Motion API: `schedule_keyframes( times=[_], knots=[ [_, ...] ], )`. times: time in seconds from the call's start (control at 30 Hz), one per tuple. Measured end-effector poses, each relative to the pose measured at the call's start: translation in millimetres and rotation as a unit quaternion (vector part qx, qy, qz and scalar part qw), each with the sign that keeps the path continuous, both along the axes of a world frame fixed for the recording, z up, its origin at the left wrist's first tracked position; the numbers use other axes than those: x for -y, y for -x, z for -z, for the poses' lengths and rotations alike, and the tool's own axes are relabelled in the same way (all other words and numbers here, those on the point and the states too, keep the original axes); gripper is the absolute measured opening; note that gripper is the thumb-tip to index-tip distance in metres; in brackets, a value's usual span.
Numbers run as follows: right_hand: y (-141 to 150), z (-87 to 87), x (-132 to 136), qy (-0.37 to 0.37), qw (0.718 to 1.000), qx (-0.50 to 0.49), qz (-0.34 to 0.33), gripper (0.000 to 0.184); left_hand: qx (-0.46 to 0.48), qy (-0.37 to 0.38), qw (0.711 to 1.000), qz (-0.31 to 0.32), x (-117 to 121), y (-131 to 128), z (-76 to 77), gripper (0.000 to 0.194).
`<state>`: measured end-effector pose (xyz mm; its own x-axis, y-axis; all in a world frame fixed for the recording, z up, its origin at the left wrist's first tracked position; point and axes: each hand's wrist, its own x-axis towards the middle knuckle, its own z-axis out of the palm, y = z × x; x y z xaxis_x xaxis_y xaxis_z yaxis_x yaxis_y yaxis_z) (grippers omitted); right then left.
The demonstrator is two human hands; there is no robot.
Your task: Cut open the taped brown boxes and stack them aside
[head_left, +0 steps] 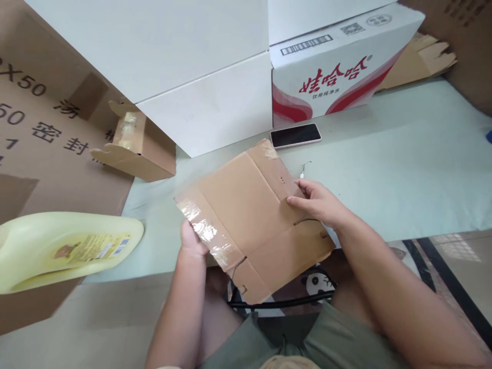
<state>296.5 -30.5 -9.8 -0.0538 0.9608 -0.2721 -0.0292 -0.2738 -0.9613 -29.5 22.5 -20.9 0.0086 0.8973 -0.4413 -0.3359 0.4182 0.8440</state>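
A creased piece of brown cardboard [238, 192] is held tilted over the table's front edge, above my lap. Clear shiny tape runs along its left side, and slots and notches are cut near its lower end. My left hand [192, 238] grips the taped left edge, with most of its fingers hidden underneath. At the right edge, my right hand [315, 202] pinches the sheet, thumb on top and fingers partly beneath. Beyond the sheet lies a phone [295, 135] with a dark screen. A small white item with a thin wire [303, 173] is near my right fingers.
White boxes [207, 110] and a red-printed white carton [326, 84] stand along the back of the pale green table [403, 169]. A small folded cardboard box [154, 148] sits at left, beside a big brown carton [34, 123]. A yellow bottle [73, 248] is at the near left.
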Motion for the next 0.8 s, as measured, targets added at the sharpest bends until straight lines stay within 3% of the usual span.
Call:
schedule_keyframes(
  times=[0.13,0.27,0.4,0.53,0.63,0.8],
  knots=[
    [7,3.1,-4,-0.012,0.995,0.018,0.099,0.036,0.046,0.000,0.997,0.067,4,-5,-8.9,0.042],
    [-6,7.0,-3,-0.014,0.991,-0.049,0.126,0.040,0.024,0.022,0.989,0.145,8,-5,-11.3,0.058],
    [-20,11.6,-3,-0.038,0.979,-0.141,0.143,0.044,0.065,-0.064,0.995,0.034,1,3,-13.1,0.051],
    [-1,10.9,0,-0.042,0.989,-0.136,0.040,0.053,0.093,-0.109,0.987,-0.078,-9,4,-12.6,0.037],
    [28,9.6,5,-0.033,0.991,-0.127,-0.020,0.057,0.104,-0.106,0.985,-0.090,-9,-3,-10.3,0.037],
    [62,13.7,7,-0.015,0.994,-0.098,0.049,0.051,0.100,-0.103,0.989,-0.045,-1,-15,-11.8,0.045]
  ],
)
